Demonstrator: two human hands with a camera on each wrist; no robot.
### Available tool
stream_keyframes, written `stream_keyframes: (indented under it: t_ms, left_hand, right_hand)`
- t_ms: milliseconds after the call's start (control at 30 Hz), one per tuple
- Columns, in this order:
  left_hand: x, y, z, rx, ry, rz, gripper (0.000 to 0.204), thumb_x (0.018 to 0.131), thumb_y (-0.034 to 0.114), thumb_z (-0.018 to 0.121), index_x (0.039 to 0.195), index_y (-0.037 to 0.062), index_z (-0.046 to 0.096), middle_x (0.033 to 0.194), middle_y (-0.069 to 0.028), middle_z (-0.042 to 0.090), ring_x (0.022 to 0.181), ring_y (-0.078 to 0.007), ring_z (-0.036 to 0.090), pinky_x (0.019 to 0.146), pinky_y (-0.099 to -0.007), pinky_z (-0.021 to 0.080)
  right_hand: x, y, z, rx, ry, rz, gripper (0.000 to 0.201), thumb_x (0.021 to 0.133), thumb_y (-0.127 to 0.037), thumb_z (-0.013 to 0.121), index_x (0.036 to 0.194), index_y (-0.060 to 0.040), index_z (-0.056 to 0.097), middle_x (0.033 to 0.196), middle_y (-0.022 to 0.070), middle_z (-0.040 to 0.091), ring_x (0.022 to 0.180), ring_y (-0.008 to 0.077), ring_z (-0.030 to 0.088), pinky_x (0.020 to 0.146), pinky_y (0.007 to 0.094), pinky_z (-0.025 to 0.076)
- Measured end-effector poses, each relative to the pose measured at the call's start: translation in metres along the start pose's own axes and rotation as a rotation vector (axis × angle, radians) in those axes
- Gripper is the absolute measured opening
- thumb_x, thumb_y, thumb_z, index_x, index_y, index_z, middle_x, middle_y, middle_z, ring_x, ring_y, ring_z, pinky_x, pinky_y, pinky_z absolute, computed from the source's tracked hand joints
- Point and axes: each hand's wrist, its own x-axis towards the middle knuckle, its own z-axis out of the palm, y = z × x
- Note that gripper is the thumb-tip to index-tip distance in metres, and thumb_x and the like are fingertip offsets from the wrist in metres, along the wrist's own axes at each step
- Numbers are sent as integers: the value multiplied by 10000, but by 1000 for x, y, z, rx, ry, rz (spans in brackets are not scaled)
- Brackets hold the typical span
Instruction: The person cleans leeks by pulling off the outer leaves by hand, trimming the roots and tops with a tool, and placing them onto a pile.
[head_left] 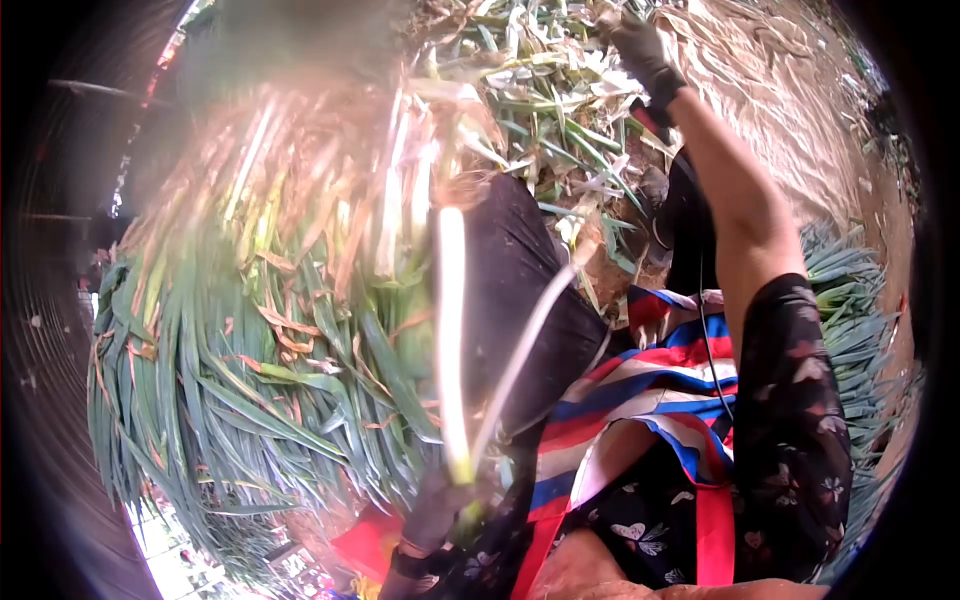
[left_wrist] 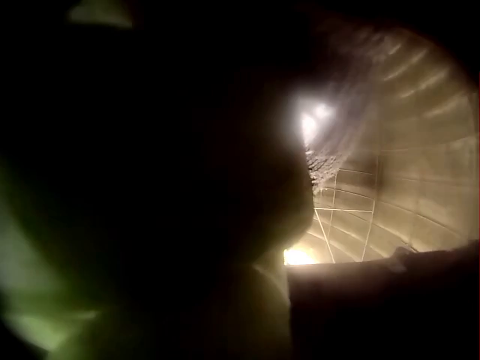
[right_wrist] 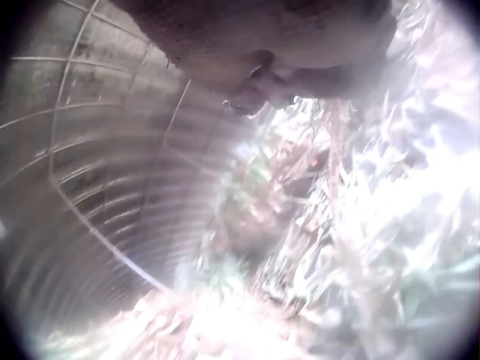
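My gloved left hand [head_left: 435,510] grips green onions low in the head view, around their green part. One thick white stalk [head_left: 452,340] stands up from it with its roots away from me; a thinner pale stalk [head_left: 525,345] slants to the right out of the same hand. The left wrist view is mostly dark, with a blurred green patch [left_wrist: 37,292] at its left. My gloved right hand [head_left: 640,50] is stretched out over a heap of loose leaves [head_left: 560,110]. In the right wrist view a brownish strip [right_wrist: 335,142] runs down from beside its fingers; I cannot tell whether they hold it.
A big pile of green onions [head_left: 250,350] lies at the left, roots away from me. More green leaves [head_left: 850,310] lie at the right, below a beige cloth [head_left: 770,120]. A striped apron [head_left: 640,390] and dark cloth [head_left: 510,290] cover the lap.
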Motion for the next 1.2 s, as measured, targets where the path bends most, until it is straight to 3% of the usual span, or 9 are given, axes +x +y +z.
stream_keyframes:
  t_ms: [67,200,300,400,600,733,867,1067,1200]
  left_hand:
    - [4,-4,0,-183,44,69,566,769,310,639,1165,-80,532,901,-91,647,703,-161,630,603,-266,521]
    - [63,18,-29,-145,45,222,498,835,330,633,1123,-67,546,906,-75,622,672,-139,601,591,-243,505]
    - [90,53,-29,-114,-71,235,445,851,290,629,1111,-66,566,911,-81,628,657,-126,592,567,-224,465]
    - [99,87,-9,125,-120,177,368,804,178,682,1084,-48,609,760,-63,638,624,-108,579,596,-232,480]
    - [111,96,1,433,-12,607,348,760,84,719,1081,-30,648,760,-48,650,688,-117,613,629,-248,503]
    - [90,119,-67,647,305,668,276,760,107,696,989,-39,646,748,-61,644,684,-152,633,634,-274,528]
    - [55,144,-112,237,603,662,216,770,151,646,905,-16,635,716,-75,623,652,-186,645,555,-292,519]
    - [117,125,-165,367,703,529,157,759,99,652,873,-5,626,707,-53,597,592,-170,610,541,-283,490]
    - [158,148,-97,354,542,651,239,730,115,706,918,-26,662,721,-35,604,603,-138,539,567,-280,439]
  right_hand:
    - [-29,-66,-27,-349,-310,200,444,778,-324,747,1074,-28,599,838,123,650,760,247,649,753,390,536]
    - [-92,-114,19,-715,-295,-662,676,708,-285,775,1274,-46,494,1097,188,604,944,332,619,817,442,516]
    - [-167,-185,40,-136,-360,-1151,686,635,-192,830,1246,-72,542,1217,155,549,1084,320,563,930,417,477]
    - [-239,-231,45,-370,-671,-1257,396,705,-263,667,1047,-68,629,1103,129,604,1175,329,519,1077,504,370]
    - [-269,-229,17,-357,-720,-1482,91,810,-172,620,816,-83,604,615,1,473,483,157,538,389,294,455]
    - [-163,-172,-39,-141,-603,-980,137,903,-106,569,984,-68,672,716,58,640,537,196,598,461,322,493]
    - [-70,-110,-157,-933,-185,-661,133,905,-173,582,930,-66,657,821,121,661,737,310,639,627,390,507]
    - [-117,-50,-205,-618,-69,-348,250,875,-295,639,858,-47,608,748,180,613,667,372,594,585,435,445]
    - [-160,-84,-205,-818,44,-473,213,833,-231,671,791,-41,583,658,180,573,602,384,550,551,433,434]
